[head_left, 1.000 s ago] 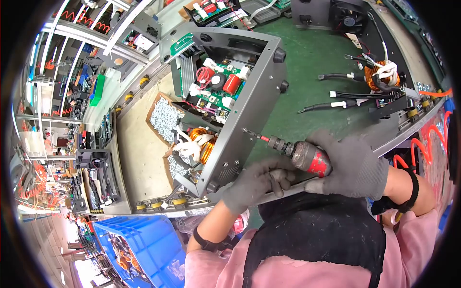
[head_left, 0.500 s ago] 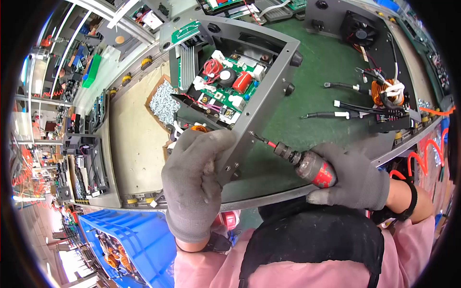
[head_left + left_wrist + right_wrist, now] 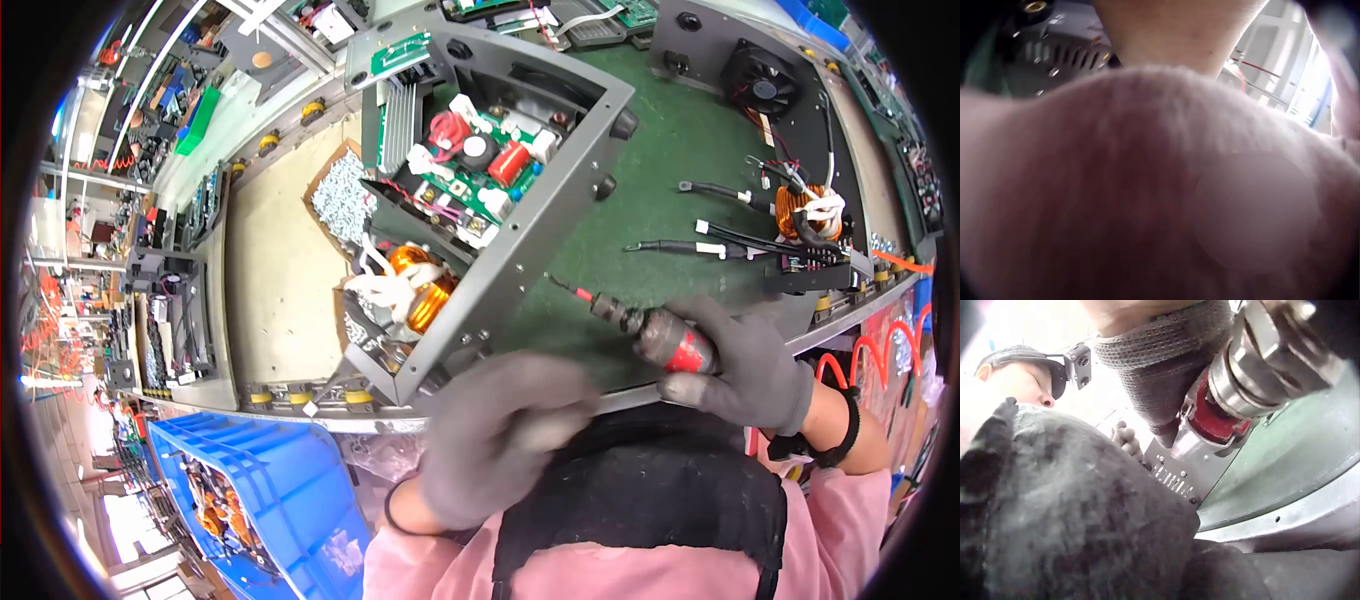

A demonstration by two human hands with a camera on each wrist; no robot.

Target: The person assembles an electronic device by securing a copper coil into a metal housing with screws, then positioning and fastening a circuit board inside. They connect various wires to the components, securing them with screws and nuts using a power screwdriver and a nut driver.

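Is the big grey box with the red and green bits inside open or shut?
The box is open: no lid covers the green circuit board and orange coil inside.

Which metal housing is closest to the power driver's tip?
The housing with the red cylinder inside: its side panel is right beside the power driver's tip. The fan housing, with its black fan, is farther off, across the green surface.

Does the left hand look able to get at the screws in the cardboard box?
Probably, but not straight: the grey casing stands between the left hand and the screws, so a reach over or around seems needed.
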